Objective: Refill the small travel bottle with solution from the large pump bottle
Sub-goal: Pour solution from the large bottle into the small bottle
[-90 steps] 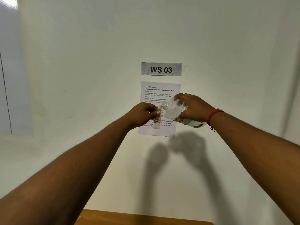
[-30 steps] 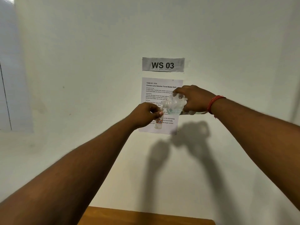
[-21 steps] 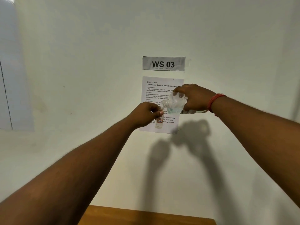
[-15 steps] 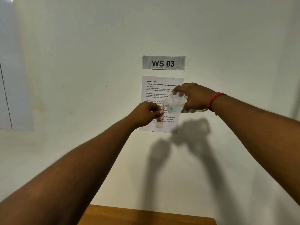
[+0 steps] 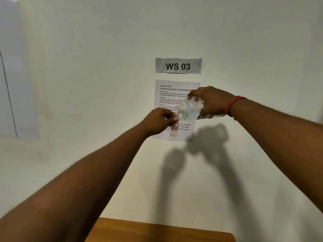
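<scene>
My left hand [image 5: 158, 121] grips a small clear travel bottle [image 5: 173, 130] upright near its top; a red-edged label shows on its lower half. My right hand [image 5: 212, 101] holds the large clear bottle [image 5: 189, 109] tipped on its side, its uncapped neck pointing left and down right over the small bottle's mouth. Pale bluish liquid pools in the large bottle's lower side. Both are raised in the air in front of the wall.
A white wall fills the view, with a "WS 03" sign [image 5: 178, 65] and a printed task sheet [image 5: 172, 91] behind the hands. A wooden table edge [image 5: 157, 230] shows at the bottom. A pale panel [image 5: 10, 84] sits at far left.
Over three seconds my right hand has raised and tipped the large bottle further toward horizontal. My left hand has kept the small bottle in nearly the same place.
</scene>
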